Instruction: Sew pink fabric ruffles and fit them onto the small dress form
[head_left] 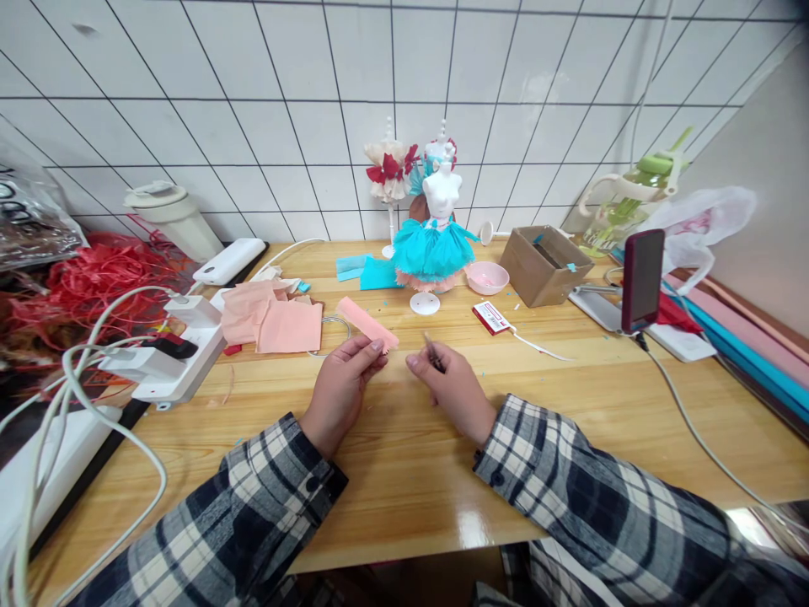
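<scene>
My left hand (341, 379) is closed, pinching one end of a pink crepe paper strip (360, 319) between thumb and fingers. The strip points up and left, above the table. To its right, my right hand (452, 384) is closed around a small dark metal tool (435, 354); the fingers cover most of it, so I cannot tell its kind. The two hands are apart. Beyond them stands a white mini dress form (441, 190) wearing a turquoise ruffled paper skirt (433, 249) with pink ruffles below. Folded pink crepe paper (289, 327) lies left of my left hand.
At the back are a pink bowl (486, 277), a cardboard box (547, 263) and a second dress form (388, 169). A red-and-white packet (493, 318) lies nearer. A phone (643, 278) stands right; a power strip (183, 358) with cables lies left.
</scene>
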Demonstrator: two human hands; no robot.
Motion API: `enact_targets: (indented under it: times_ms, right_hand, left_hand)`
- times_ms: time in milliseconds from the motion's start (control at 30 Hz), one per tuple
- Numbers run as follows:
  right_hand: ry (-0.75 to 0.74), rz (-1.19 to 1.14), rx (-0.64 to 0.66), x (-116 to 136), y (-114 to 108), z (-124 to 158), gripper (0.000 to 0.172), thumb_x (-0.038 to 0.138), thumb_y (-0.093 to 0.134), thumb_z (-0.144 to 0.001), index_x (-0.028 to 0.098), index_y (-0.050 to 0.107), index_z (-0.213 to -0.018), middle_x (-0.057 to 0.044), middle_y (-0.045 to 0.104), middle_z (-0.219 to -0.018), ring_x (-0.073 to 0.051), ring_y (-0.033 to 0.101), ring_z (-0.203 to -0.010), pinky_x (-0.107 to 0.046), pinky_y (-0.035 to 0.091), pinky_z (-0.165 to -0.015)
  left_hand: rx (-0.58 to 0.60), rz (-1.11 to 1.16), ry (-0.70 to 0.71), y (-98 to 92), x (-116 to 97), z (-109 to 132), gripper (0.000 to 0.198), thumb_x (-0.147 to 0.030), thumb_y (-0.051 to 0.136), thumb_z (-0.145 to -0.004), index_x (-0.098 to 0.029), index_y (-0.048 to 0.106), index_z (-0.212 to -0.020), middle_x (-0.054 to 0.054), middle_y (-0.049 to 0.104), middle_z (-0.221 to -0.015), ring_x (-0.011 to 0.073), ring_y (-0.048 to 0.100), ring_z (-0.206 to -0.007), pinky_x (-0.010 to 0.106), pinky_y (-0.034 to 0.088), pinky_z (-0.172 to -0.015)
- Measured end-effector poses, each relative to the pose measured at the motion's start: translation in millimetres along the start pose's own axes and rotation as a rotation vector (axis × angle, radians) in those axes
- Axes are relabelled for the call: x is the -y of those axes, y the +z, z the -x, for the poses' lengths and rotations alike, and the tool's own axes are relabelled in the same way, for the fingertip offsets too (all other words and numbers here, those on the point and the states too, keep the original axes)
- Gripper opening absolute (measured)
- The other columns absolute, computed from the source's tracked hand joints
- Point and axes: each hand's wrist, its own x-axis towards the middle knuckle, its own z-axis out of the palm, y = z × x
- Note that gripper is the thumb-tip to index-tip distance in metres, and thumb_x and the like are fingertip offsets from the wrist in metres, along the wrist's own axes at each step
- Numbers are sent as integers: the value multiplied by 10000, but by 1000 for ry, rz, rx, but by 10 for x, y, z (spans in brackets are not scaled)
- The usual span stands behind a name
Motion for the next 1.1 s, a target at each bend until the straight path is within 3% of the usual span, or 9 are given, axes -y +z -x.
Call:
enact_targets:
  times_ms: [100, 267, 400, 633, 867, 967, 1100]
  right_hand:
    - [-72, -17, -122, 10, -24, -27, 268, 454, 610, -803, 192, 575, -848, 53, 414, -613, -109, 377, -535, -235, 348, -491]
    - [-143, 24, -32, 39, -2, -15, 214, 378, 636, -786, 172, 616, -838, 4, 575, -766, -134, 496, -701, -254, 402, -659]
    - [-76, -21, -21, 35, -6, -12, 203, 385, 602, -797, 183, 590, -783, 24, 529, -689, -123, 451, -626, -243, 367, -580]
    - [-64, -28, 20, 0, -51, -48, 171, 345, 588, -784, 185, 553, -735, 49, 442, -619, -104, 370, -554, -234, 308, -530]
    - [-122, 32, 30, 41, -58, -29, 175, 354, 597, -785, 184, 559, -767, 42, 458, -648, -111, 400, -591, -235, 331, -561]
    - [-57, -29, 35, 57, -56, -9, 276, 468, 475, -879, 201, 539, -845, 49, 430, -619, -113, 373, -534, -239, 310, -513]
    - [-29, 47, 88, 7, -50, -11, 451, 546, 302, -950, 208, 500, -727, 42, 389, -558, -126, 383, -518, -254, 313, -517]
  left_hand:
    - [17, -82, 15, -6, 22, 7, 217, -277, 830, -628, -156, 704, -757, -4, 683, -748, 101, 598, -677, 220, 474, -707]
    - [86, -242, 68, -3, 53, 40, 223, -322, 822, -651, -164, 701, -752, 7, 693, -716, 136, 610, -695, 248, 462, -709]
    - [110, -286, 67, 8, 45, 57, 225, -336, 811, -669, -161, 718, -775, 23, 711, -761, 150, 619, -715, 255, 463, -717]
    - [272, -100, -27, 2, 29, 43, 351, -358, 802, -680, -168, 730, -966, 58, 737, -897, 185, 650, -839, 283, 484, -792]
    - [243, -204, -48, -1, 32, 28, 211, -294, 812, -656, -154, 756, -805, 52, 742, -776, 197, 660, -766, 297, 492, -754]
    - [179, -154, -30, 10, 7, 23, 189, -286, 809, -655, -153, 748, -775, 43, 731, -749, 181, 651, -740, 286, 494, -746]
    - [64, -59, -7, 20, -23, 15, 193, -274, 828, -627, -153, 739, -747, 28, 723, -757, 141, 628, -725, 259, 491, -756]
